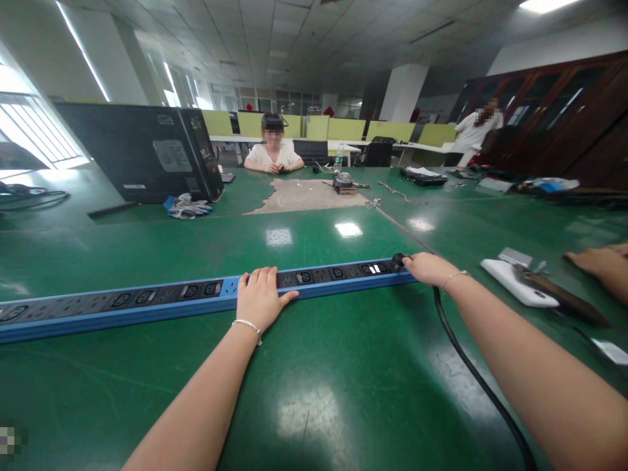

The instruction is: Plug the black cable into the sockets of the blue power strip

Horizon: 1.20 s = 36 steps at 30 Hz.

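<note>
A long blue power strip (176,300) with black sockets lies across the green table, running from the left edge towards the right. My left hand (260,296) grips it near its middle, fingers over the top and thumb along the near side. At the strip's right end, my right hand (428,269) is closed on a black plug (400,260), which sits against the last socket. How deep the plug sits is hidden by my fingers. A thick black cable (464,356) hangs from under my right hand and curves down towards the lower right.
Work gloves (187,207) lie beside a black computer case (142,154) at the back left. Across the table (314,366) sits a person (275,154). To the right are a white device (517,282) and another person's hand (598,261). A bottle (339,159) stands farther back.
</note>
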Motion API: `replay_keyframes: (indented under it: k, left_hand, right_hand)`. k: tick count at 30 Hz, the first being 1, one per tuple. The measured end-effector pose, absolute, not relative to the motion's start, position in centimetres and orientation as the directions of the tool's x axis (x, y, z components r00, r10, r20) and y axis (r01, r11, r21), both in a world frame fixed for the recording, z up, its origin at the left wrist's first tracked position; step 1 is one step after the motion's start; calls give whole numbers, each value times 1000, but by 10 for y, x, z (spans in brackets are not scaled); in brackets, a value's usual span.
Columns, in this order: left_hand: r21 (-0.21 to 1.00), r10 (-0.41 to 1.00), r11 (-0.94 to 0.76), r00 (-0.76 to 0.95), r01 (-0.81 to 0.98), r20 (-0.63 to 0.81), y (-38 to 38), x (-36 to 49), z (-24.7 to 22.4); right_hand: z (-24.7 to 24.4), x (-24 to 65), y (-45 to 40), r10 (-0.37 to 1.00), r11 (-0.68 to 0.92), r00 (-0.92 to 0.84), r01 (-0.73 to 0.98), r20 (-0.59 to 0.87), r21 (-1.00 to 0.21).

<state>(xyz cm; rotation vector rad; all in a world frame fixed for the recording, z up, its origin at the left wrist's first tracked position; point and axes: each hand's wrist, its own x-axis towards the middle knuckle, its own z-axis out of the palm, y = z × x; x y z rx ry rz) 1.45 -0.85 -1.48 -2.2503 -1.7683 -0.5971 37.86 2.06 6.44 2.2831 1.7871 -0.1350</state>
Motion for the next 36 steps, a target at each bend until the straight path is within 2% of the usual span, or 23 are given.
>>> replay_keyframes:
  k: [5,12,16,21,26,29,33,34,36]
  left_hand:
    - [72,875,-254,197,965,442,-8,15,-15]
    - [74,881,-240,185,968,435,-9,15,-15]
    - [70,885,-231,180,970,429,-9,16,-14]
    - [61,878,-232,182,971,442,-9,15,-15]
    - [67,868,-248,191,966,459,-8,14,-16]
    - [62,867,-249,194,967,459,-8,14,-16]
    - [56,871,-244,193,968,452,-8,14,-16]
    - [55,871,-245,195,968,451,-8,14,-16]
    - [51,869,-246,197,968,454,-8,14,-17]
  right_hand:
    - [68,372,14,922,-248,265,964,-284,94]
    - [69,359,18,906,-233,270,961,-327,148]
    - [58,364,20,919,-219,256,964,-299,153]
    - [49,374,14,955,-204,223,972,-197,116]
    - [50,372,6,971,-142,156,986,-180,88]
    - [50,367,-2,971,-223,225,974,-82,30]
    - [66,377,-13,857,-453,473,881,203,-136]
    - [73,383,-14,842,-453,478,878,249,-154]
    - [84,394,-14,870,-413,441,896,222,-162]
